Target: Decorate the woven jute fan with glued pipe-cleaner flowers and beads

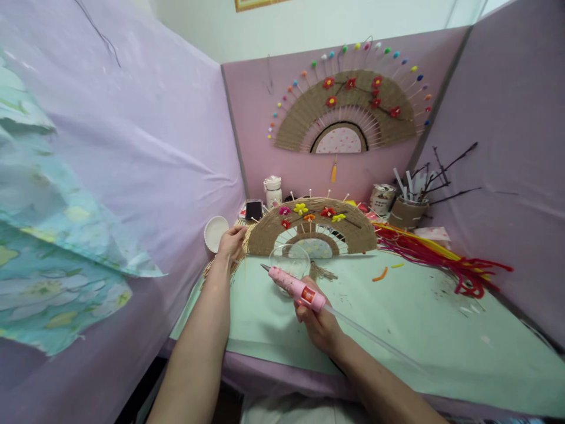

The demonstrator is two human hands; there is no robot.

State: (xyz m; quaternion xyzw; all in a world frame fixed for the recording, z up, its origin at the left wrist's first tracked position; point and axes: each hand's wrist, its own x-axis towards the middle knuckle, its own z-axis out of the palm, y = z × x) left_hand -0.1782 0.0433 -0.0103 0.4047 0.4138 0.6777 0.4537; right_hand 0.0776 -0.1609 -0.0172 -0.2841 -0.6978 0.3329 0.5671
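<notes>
My right hand [318, 315] is closed round a pink glue gun [291, 282], whose dark nozzle points up and left. A long clear glue stick [375, 333] trails from its back end. My left hand [230, 242] reaches to the left end of a twine-wrapped fan [269, 229], its fingers drawn together among thin straw-coloured sticks [214, 266]. What those fingers hold is hidden. Colourful fuzzy flowers [301, 208] and a dark twig decorate the upright fan. In front of it stands a clear bowl [289, 259], partly behind the glue gun, beside a twine tassel [322, 271].
A larger fan [300, 126] with pompom tips hangs on the back panel. Red and yellow pipe cleaners [441, 259] lie at the right. Behind stand a twig-filled pot [406, 212], a can [382, 199] and a white bottle [273, 191]. A white dish [216, 234] sits left.
</notes>
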